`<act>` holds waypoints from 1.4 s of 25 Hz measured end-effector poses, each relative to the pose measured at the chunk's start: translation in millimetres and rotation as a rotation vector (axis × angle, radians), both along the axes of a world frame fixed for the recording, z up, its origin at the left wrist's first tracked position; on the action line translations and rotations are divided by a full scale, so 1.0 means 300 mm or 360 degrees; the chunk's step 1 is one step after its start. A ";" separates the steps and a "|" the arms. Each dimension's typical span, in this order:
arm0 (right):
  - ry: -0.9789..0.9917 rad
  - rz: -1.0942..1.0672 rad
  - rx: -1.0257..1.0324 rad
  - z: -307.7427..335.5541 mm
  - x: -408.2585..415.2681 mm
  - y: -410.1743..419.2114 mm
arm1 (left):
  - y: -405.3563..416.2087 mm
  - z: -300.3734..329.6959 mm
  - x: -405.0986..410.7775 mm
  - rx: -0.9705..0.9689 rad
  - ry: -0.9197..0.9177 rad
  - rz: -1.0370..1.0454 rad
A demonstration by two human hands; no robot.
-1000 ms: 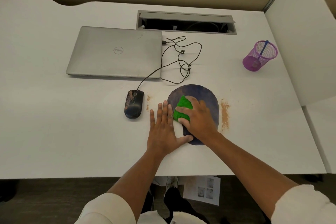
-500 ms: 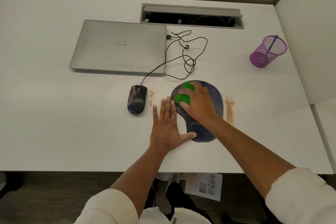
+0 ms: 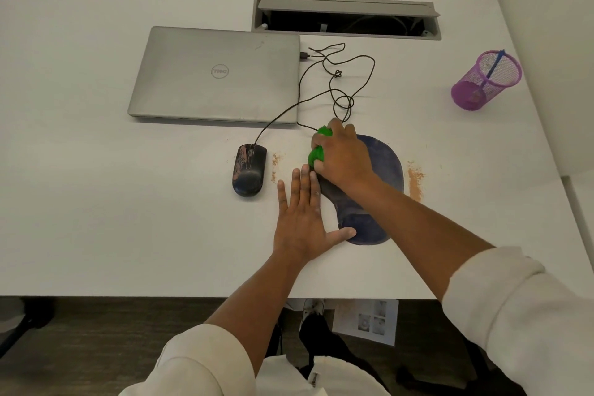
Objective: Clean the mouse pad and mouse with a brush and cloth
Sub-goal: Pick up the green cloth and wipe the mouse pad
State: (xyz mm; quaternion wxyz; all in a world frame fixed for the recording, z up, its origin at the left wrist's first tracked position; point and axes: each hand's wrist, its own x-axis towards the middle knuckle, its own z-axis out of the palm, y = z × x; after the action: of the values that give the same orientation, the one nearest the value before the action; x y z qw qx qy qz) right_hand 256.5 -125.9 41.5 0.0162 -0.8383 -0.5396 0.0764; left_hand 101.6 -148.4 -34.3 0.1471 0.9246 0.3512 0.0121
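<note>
While the flat left hand (image 3: pixel 300 222) pins one rounded dark pad (image 3: pixel 382 170), the right hand (image 3: pixel 344 154) grips one fuzzy green cloth (image 3: pixel 316 154).

Bright even overhead light, soft shadows, wide-angle edge bending, sharp

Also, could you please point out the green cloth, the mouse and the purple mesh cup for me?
green cloth (image 3: pixel 316 156), head view, on the bunched part showing beside the fingers.
mouse (image 3: pixel 249 170), head view, on the middle of its back.
purple mesh cup (image 3: pixel 482 87), head view, on its side wall.
</note>
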 end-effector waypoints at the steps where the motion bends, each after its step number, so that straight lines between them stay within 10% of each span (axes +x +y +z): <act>1: -0.0017 0.0005 -0.0018 0.004 -0.001 0.013 | 0.001 0.001 0.001 -0.0004 0.0003 0.0004; 35: 0.0079 -0.0281 0.0257 -0.016 0.132 -0.112 | 0.000 0.000 0.001 -0.0003 0.0016 0.0022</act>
State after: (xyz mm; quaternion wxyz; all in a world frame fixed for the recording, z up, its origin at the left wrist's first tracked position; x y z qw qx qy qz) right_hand 296.0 -159.4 36.8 0.1038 -0.8763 -0.4676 0.0519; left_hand 101.9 -148.4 -34.4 0.1460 0.9220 0.3584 0.0081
